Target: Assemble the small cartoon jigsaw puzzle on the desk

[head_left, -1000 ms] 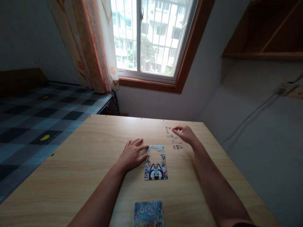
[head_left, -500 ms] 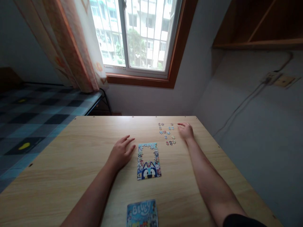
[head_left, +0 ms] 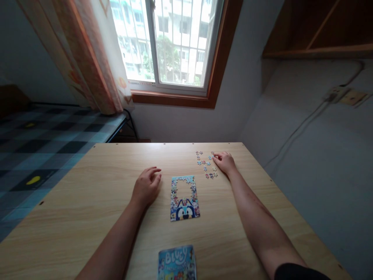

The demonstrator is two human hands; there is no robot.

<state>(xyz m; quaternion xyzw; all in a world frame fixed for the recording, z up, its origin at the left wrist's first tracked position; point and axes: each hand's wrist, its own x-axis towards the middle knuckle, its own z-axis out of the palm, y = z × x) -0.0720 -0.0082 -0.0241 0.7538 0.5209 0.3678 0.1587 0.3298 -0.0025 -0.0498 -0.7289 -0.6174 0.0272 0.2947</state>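
A partly assembled jigsaw puzzle (head_left: 185,212) lies flat on the table, with a blue cartoon dog's face at its near end and a bare gap in its upper middle. Left of it, my left hand (head_left: 145,186) rests on the wood, fingers apart and nothing in them. Several loose puzzle pieces (head_left: 203,162) are scattered beyond the puzzle to the right. My right hand (head_left: 225,161) is at their right side, its thumb and fingertips pinched at a small light-blue puzzle piece (head_left: 213,157), which the fingers partly cover.
Near me on the wooden table (head_left: 87,194) lies a blue box or booklet (head_left: 176,262) marked "Bluey", cut off by the frame's bottom edge. A bed (head_left: 67,136) stands left of the table. Ahead is a window (head_left: 180,46); a wall socket with a cable (head_left: 338,95) is at right.
My right hand has moved left to the loose pieces, its fingertips now at one of them. My left hand has drawn slightly left, away from the puzzle. The view has shifted a little.
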